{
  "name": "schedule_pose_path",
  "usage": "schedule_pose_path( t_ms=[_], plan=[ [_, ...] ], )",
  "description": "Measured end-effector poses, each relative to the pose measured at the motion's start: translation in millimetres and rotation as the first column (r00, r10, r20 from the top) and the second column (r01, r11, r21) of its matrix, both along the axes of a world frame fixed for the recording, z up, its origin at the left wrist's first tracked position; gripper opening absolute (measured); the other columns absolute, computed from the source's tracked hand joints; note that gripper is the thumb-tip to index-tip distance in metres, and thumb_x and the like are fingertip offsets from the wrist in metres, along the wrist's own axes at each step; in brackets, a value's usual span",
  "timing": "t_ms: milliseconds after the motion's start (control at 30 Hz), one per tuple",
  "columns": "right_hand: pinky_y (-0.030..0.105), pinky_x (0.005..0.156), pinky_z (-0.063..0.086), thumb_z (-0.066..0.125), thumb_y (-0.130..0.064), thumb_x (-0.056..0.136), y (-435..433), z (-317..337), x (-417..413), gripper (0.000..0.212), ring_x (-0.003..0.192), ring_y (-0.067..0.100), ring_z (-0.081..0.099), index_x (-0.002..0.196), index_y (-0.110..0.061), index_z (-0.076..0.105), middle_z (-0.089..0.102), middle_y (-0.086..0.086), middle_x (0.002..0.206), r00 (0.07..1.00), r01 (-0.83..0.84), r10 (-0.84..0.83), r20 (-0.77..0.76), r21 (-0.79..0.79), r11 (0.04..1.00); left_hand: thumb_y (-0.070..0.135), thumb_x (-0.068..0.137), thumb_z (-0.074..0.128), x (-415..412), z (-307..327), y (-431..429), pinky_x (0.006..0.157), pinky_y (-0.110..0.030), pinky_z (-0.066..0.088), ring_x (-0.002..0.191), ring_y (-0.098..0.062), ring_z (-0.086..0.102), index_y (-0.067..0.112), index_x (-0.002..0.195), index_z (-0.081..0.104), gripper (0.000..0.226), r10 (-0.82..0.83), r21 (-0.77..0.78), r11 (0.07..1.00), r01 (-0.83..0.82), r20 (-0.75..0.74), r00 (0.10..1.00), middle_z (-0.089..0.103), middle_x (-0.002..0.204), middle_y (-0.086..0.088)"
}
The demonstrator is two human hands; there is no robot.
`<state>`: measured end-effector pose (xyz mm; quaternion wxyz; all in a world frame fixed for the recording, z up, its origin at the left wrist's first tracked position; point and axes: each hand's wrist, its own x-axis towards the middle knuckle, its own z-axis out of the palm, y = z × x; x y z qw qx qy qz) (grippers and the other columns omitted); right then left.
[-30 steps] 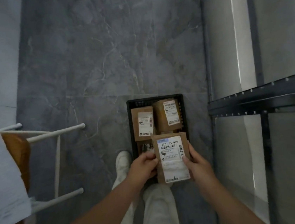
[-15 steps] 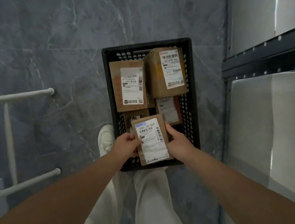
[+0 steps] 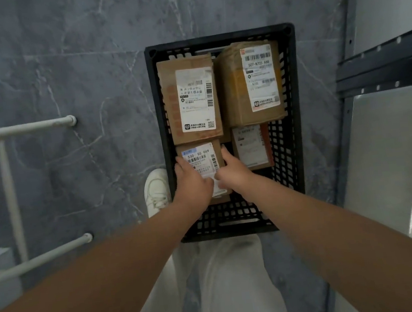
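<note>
The small parcel (image 3: 200,156), labelled "530- D5 069", sits in the near left part of the black crate (image 3: 219,36). Both hands grip it: the left hand (image 3: 192,183) curls over its left edge, and the right hand (image 3: 232,170) has its fingers along the right edge and its thumb on the label. The parcel's far edge sits just against a larger brown box (image 3: 188,101) in the crate's far left. A taller box (image 3: 250,84) fills the far right corner, with a flat parcel (image 3: 250,148) partly under its near end. Bare mesh shows along the crate's near wall and near right side. The hands hide the small parcel's near half, and whether it rests on the crate's bottom is unclear. A white shoe (image 3: 156,189) stands just left of the crate and a dark shelf frame (image 3: 382,64) to its right.
</note>
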<state>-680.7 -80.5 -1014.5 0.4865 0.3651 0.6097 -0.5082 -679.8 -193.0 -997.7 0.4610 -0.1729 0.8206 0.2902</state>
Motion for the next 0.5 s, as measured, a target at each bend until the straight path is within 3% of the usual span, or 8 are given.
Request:
schedule_pose_path(
  t_ms=[67, 133, 200, 300, 433, 500],
  plan=[
    [0.042, 0.101, 0.049, 0.046, -0.003, 0.092, 1.8, 2.3, 0.7, 0.073, 0.117, 0.022, 0.057, 0.152, -0.038, 0.025, 0.057, 0.0, 0.137, 0.999, 0.011, -0.011, 0.039, -0.02, 1.0, 0.015, 0.094, 0.056, 3.3, 3.7, 9.1, 0.12, -0.044, 0.022, 0.147, -0.034, 0.015, 0.003, 0.154, -0.005, 0.086, -0.137, -0.081, 0.988, 0.135, -0.024, 0.99, -0.002, 0.159, -0.019],
    [0.037, 0.102, 0.046, 0.048, -0.012, 0.095, 2.7, 10.6, 0.0, 0.057, 0.119, 0.022, 0.055, 0.148, -0.029, 0.037, 0.057, 0.003, 0.136, 0.995, -0.063, 0.064, 0.077, -0.02, 0.998, 0.016, 0.095, 0.053, 3.3, 8.5, 16.5, 0.121, -0.048, 0.015, 0.149, -0.039, 0.005, 0.002, 0.155, 0.005, 0.078, -0.241, -0.125, 0.964, 0.234, -0.04, 0.97, -0.008, 0.16, -0.021],
    [0.024, 0.093, 0.04, 0.049, -0.023, 0.098, 2.0, 21.1, -2.9, 0.055, 0.126, 0.025, 0.05, 0.15, -0.015, 0.032, 0.05, 0.008, 0.143, 0.985, -0.157, 0.153, 0.084, 0.033, 0.987, 0.018, 0.095, 0.053, -1.0, 15.8, 20.2, 0.121, -0.047, 0.013, 0.149, -0.039, 0.005, 0.003, 0.154, 0.012, 0.074, -0.381, -0.142, 0.918, 0.371, -0.051, 0.923, -0.002, 0.161, -0.021],
    [0.022, 0.082, 0.033, 0.044, -0.018, 0.099, 0.8, 42.4, -11.4, 0.059, 0.13, 0.027, 0.046, 0.152, -0.003, 0.023, 0.044, 0.013, 0.148, 0.981, -0.189, 0.182, 0.065, 0.13, 0.973, 0.02, 0.094, 0.056, -11.7, 31.0, 21.3, 0.122, -0.043, 0.012, 0.15, -0.033, 0.008, 0.002, 0.153, 0.014, 0.075, -0.484, -0.126, 0.871, 0.475, -0.048, 0.874, 0.006, 0.162, -0.018],
    [0.024, 0.089, 0.034, 0.042, -0.014, 0.099, 3.3, 93.8, -34.0, 0.045, 0.127, 0.025, 0.047, 0.143, -0.007, 0.04, 0.047, 0.011, 0.144, 0.982, -0.149, 0.169, -0.09, 0.195, 0.969, 0.025, 0.092, 0.058, -32.4, 68.2, 27.7, 0.123, -0.043, -0.003, 0.151, -0.022, 0.0, 0.008, 0.155, 0.011, 0.079, -0.552, -0.215, 0.818, 0.533, -0.032, 0.833, 0.009, 0.163, -0.008],
    [0.024, 0.093, 0.036, 0.043, -0.012, 0.098, 8.6, 132.0, -49.7, 0.044, 0.116, 0.015, 0.051, 0.142, -0.012, 0.045, 0.052, 0.009, 0.141, 0.963, -0.083, 0.136, -0.232, 0.225, 0.971, 0.028, 0.093, 0.056, -46.8, 99.8, 35.6, 0.119, -0.049, -0.009, 0.151, -0.019, -0.004, 0.013, 0.155, 0.014, 0.077, -0.554, -0.285, 0.809, 0.513, -0.081, 0.829, 0.01, 0.163, -0.003]
  ],
)
